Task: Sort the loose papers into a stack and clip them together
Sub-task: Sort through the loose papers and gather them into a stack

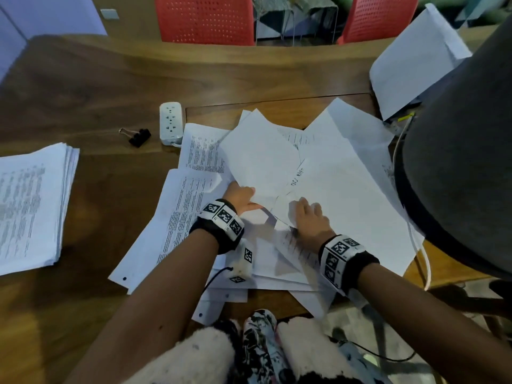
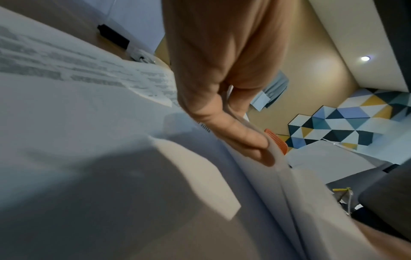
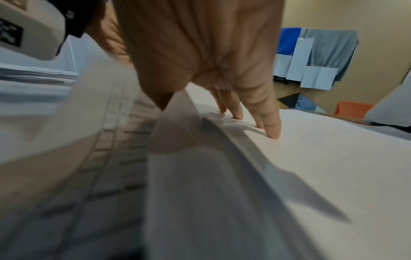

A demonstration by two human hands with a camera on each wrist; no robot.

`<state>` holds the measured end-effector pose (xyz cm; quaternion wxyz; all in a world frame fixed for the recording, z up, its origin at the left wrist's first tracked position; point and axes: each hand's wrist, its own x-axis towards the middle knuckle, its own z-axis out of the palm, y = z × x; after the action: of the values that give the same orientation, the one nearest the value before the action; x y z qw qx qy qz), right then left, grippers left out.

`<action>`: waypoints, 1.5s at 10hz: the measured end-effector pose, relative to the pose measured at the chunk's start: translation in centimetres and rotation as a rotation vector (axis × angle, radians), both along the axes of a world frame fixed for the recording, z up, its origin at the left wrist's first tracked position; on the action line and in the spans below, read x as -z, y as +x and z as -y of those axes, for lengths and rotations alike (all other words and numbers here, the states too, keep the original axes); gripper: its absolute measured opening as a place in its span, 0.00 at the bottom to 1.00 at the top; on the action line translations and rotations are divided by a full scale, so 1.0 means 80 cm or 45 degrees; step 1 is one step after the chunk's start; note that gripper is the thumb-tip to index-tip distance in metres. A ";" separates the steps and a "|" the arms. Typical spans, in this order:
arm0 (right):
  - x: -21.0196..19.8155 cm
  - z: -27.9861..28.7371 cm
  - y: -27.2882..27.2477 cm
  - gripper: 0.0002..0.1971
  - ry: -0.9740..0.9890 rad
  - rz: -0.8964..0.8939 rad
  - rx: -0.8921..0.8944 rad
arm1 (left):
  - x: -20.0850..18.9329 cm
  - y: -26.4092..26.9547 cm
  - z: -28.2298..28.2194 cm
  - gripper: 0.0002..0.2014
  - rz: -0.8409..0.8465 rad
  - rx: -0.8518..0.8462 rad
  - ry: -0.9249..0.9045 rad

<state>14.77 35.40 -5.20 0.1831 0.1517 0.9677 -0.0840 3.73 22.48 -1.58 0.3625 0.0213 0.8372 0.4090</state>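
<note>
Black binder clips (image 1: 139, 136) beside power strip (image 1: 171, 123), left of loose papers (image 1: 327, 173).

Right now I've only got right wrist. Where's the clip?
Observer: Head view shows black binder clips on the table, left of the power strip, apart from the papers, with no hand on them.
Operator: Left hand?
Observer: The left hand pinches the edge of some blank sheets, thumb against them.
Operator: Pile squared?
Observer: No. The loose papers lie fanned at all angles.
</note>
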 end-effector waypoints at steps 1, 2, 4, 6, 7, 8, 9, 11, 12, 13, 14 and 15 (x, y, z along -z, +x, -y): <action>-0.021 -0.015 -0.011 0.22 -0.104 -0.030 0.073 | 0.007 -0.006 0.003 0.22 0.171 -0.533 0.426; -0.057 -0.023 -0.025 0.18 -0.209 -0.242 0.459 | 0.010 -0.023 0.029 0.22 0.078 -0.393 0.277; -0.091 -0.024 -0.056 0.15 -0.656 -0.782 0.763 | 0.017 -0.063 0.109 0.22 -0.217 -0.261 -0.416; -0.145 0.040 -0.086 0.14 -1.558 -0.925 0.533 | 0.019 -0.081 0.144 0.19 -0.540 -0.419 -0.436; -0.163 0.042 -0.104 0.17 -1.891 -1.011 0.578 | 0.006 -0.084 0.164 0.19 -0.489 -0.630 -0.257; -0.147 0.020 -0.115 0.22 -2.072 -0.939 0.812 | -0.030 -0.094 0.184 0.19 -0.673 -0.836 -0.142; -0.101 -0.004 -0.111 0.32 -2.277 -0.727 1.083 | -0.094 -0.104 0.189 0.16 -0.978 -0.876 -0.002; -0.029 0.012 -0.085 0.23 -2.052 -0.514 1.420 | -0.152 -0.079 0.126 0.12 -1.415 -0.108 -0.322; -0.014 0.021 -0.083 0.24 -1.965 -0.435 1.455 | -0.105 -0.061 0.083 0.15 -1.086 0.274 -0.405; -0.011 0.026 -0.083 0.23 -2.059 -0.501 1.402 | -0.047 -0.034 0.057 0.16 -0.815 0.504 -0.424; -0.008 0.033 -0.086 0.29 -2.190 -0.528 1.175 | -0.006 -0.017 0.043 0.16 -0.621 0.715 -0.394; 0.007 0.035 -0.089 0.29 -1.872 -0.493 1.193 | 0.008 -0.009 0.036 0.20 -0.497 0.848 -0.255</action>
<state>7.65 32.63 -5.78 0.0145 0.3589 0.5219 -0.7737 3.03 19.57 -2.20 0.3098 0.3334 0.8733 0.1739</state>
